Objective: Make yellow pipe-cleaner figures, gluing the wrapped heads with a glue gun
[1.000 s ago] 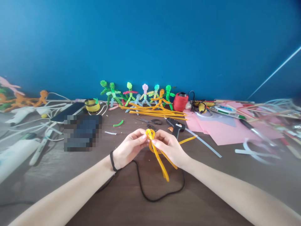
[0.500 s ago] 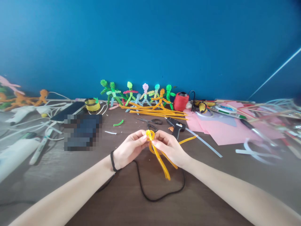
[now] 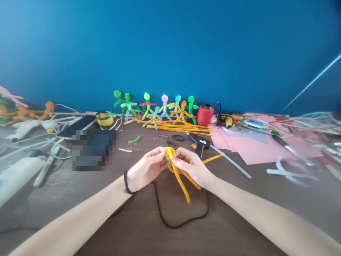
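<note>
My left hand (image 3: 146,168) and my right hand (image 3: 192,165) meet above the brown table (image 3: 149,231), both pinched on one orange pipe cleaner (image 3: 179,175). Its top is bent into a small yellow-orange loop between my fingertips. Two long ends hang down toward me and a third end sticks out to the right behind my right hand. A black band sits on my left wrist.
A black glue gun (image 3: 199,143) and scissors (image 3: 170,137) lie just beyond my hands, its cord (image 3: 176,223) looping under them. A bundle of orange pipe cleaners (image 3: 176,126), several pipe-cleaner figures (image 3: 162,106), red yarn (image 3: 204,114) and pink paper (image 3: 250,145) line the blue wall.
The hanging ends of the pipe cleaner have swung slightly left and up. My hands have stayed almost in place on the loop.
</note>
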Motion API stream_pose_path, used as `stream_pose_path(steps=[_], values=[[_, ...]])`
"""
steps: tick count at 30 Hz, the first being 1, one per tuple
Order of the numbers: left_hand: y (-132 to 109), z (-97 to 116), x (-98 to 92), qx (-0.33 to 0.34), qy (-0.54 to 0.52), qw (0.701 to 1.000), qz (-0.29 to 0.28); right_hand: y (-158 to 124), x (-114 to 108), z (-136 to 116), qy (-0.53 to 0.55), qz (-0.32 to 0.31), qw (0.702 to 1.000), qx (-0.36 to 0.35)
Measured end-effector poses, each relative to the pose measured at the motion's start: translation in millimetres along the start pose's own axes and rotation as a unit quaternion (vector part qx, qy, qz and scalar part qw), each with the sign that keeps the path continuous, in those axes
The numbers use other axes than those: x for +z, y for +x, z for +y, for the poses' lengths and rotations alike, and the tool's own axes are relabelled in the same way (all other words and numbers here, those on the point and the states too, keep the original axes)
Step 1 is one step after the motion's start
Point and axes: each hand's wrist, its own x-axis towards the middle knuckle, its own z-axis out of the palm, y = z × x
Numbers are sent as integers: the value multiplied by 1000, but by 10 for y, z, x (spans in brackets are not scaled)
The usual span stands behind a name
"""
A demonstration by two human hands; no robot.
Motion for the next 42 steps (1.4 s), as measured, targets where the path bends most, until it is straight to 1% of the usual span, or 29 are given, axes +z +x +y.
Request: stream_pose_path(steps=[5, 14, 20, 24, 27, 32, 37, 42], values=[[9, -14, -22, -1, -8, 1000, -7, -2, 4, 20, 17, 3, 1000, 2], [4, -21, -10, -11, -13, 1000, 8, -13, -10, 28, -27, 12, 1000, 1], [-11, -46, 24, 13, -32, 999, 4, -6, 2, 47, -18, 6, 1000, -1], [-13, -50, 22, 10, -40, 999, 4, -9, 10, 48, -22, 9, 1000, -2], [-5, -13, 21, 4, -30, 1000, -2, -18, 13, 43, -32, 12, 999, -2], [4, 82, 31, -26, -9, 1000, 13, -33, 11, 58, -62, 14, 998, -14], [-7, 123, 42, -27, 46, 999, -4, -34, 15, 79, -85, 1, 996, -25], [-12, 136, 27, -13, 76, 997, -20, -35, 21, 77, -83, 4, 996, -18]])
